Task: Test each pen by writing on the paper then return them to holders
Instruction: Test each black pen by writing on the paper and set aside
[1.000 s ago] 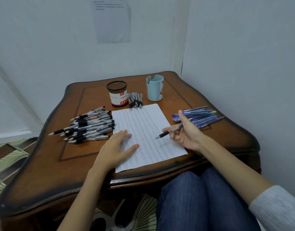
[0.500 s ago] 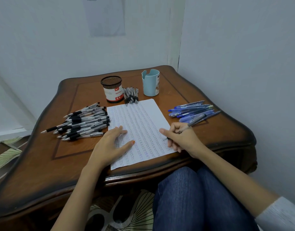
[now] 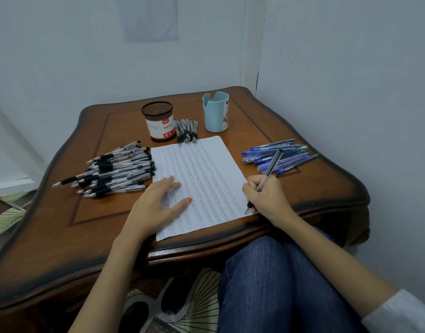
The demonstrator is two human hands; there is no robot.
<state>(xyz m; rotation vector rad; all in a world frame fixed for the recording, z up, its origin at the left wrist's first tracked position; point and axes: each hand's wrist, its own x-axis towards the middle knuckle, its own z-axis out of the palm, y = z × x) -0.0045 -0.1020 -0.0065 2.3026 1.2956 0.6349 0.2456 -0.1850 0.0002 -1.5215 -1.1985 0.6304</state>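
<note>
A sheet of paper [image 3: 206,174] covered in rows of scribbles lies on the brown wooden table [image 3: 314,188]. My left hand [image 3: 158,203] presses flat on its lower left part. My right hand [image 3: 266,198] grips a black-tipped pen [image 3: 269,171] in writing pose, its tip touching the paper's lower right corner. A pile of black pens [image 3: 115,169] lies left of the paper. A pile of blue pens [image 3: 278,157] lies to its right. A few black pens [image 3: 186,129] lie between the black mesh holder [image 3: 157,122] and the light blue holder [image 3: 216,111].
The table stands in a corner between two pale walls. A paper notice [image 3: 150,18] hangs on the back wall. My knees in blue jeans [image 3: 278,284] sit under the table's near edge. A patterned rug [image 3: 7,212] covers the floor at left.
My right hand has turned the pen and brought it down from above the paper to its lower right corner, tip on the sheet. The left hand has stayed pressed on the paper.
</note>
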